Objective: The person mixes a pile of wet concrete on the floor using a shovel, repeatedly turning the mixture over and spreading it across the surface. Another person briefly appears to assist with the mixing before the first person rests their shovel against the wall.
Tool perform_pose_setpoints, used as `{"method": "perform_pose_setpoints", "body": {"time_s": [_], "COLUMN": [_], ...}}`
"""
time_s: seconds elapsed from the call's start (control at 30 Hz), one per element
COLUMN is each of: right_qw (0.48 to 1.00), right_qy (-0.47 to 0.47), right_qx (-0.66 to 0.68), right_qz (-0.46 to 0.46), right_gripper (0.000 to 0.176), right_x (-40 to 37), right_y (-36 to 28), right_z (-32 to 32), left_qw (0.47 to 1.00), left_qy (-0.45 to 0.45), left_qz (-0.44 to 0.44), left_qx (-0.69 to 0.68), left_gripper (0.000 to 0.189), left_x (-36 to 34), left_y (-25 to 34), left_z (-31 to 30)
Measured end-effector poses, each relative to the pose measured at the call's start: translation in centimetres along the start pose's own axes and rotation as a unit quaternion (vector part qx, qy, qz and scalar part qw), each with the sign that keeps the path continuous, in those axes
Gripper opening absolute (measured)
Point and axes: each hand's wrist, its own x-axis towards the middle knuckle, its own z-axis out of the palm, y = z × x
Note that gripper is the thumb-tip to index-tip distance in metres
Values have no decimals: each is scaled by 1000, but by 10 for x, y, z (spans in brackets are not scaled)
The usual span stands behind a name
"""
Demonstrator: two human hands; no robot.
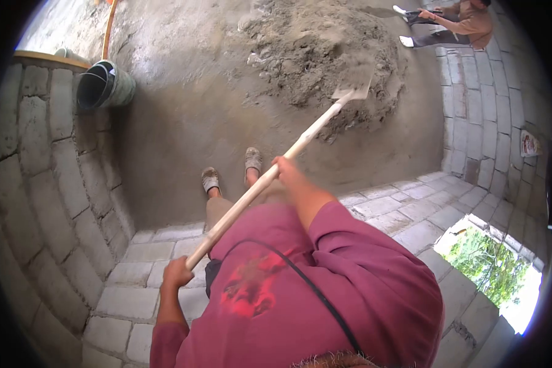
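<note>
A shovel (pixel 256 187) with a long pale wooden handle runs diagonally across my body. My left hand (pixel 178 272) is closed round the handle's end, low at the left. Farther up the shaft, my right hand (pixel 284 168) grips it, its fingers partly hidden. The shovel's blade (pixel 354 83) rests against a heap of wet grey mortar (pixel 313 49), its flat face smeared with the same grey material.
Two nested buckets (pixel 106 86) lie tipped by the left block wall (pixel 37 178). A person (pixel 460 24) sits at the upper right against another block wall. A window opening (pixel 490 264) is at the right. My shoes (pixel 253 159) stand on the grey floor.
</note>
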Motion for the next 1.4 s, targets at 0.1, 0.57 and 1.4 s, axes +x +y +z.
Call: {"method": "perform_pose_setpoints", "body": {"time_s": [0.1, 0.57, 1.4], "right_qw": [976, 969, 912], "right_qy": [163, -12, -125], "right_qx": [-16, 231, 236], "right_qz": [-142, 81, 311], "right_gripper": [49, 26, 12], "right_x": [20, -88, -46], "right_y": [-73, -52, 146], "right_z": [-32, 8, 49], "left_qw": [990, 980, 952], "left_qy": [-33, 173, 128], "left_qz": [92, 85, -178], "left_qx": [-98, 41, 213], "left_gripper": [44, 23, 19], "left_x": [45, -11, -146], "left_y": [32, -61, 3], "left_z": [-17, -56, -4]}}
